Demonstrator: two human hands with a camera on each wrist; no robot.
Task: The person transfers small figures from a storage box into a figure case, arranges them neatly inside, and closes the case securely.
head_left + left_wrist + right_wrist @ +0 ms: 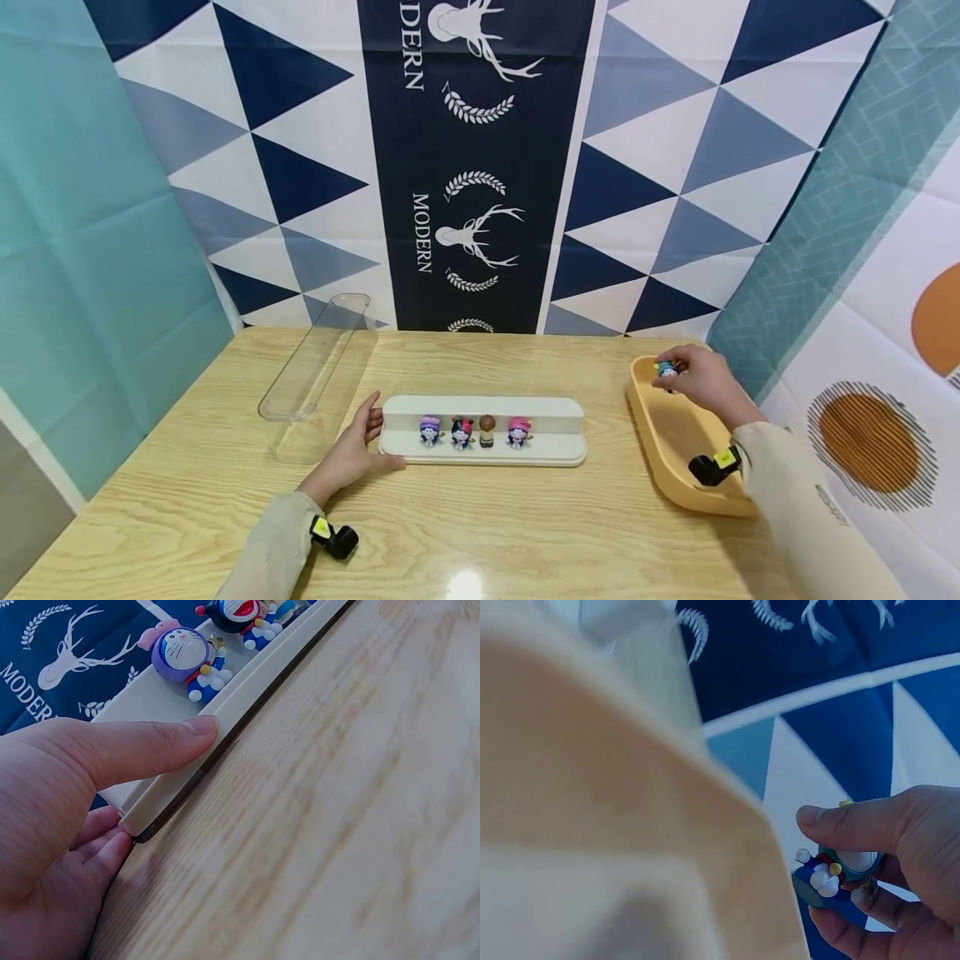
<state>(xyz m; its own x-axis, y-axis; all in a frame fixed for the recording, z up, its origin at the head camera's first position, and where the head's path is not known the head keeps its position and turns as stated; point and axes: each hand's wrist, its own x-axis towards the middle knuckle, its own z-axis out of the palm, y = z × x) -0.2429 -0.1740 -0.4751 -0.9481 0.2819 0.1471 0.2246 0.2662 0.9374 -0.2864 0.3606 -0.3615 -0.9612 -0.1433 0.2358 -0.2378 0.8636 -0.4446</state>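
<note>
My right hand (708,382) pinches a small blue cartoon-cat figurine (665,372) between thumb and fingers, above the far end of a yellow-orange bin (649,429). In the right wrist view that figurine (823,883) is tilted, its white face partly covered by the thumb. My left hand (354,450) grips the left end of a white stepped display stand (558,447). Its thumb presses the front rim in the left wrist view, and the fingers curl at the corner. On the stand's lower step stand a purple figurine (429,431), a black-and-red one (461,433), a brown-haired one (487,431) and a pink one (518,432).
A clear plastic cover (318,367) stands at the left on the light wooden table (480,521). Patterned cloth (465,167) hangs behind the table's back edge. The bin's near part is partly hidden by my right sleeve (787,483).
</note>
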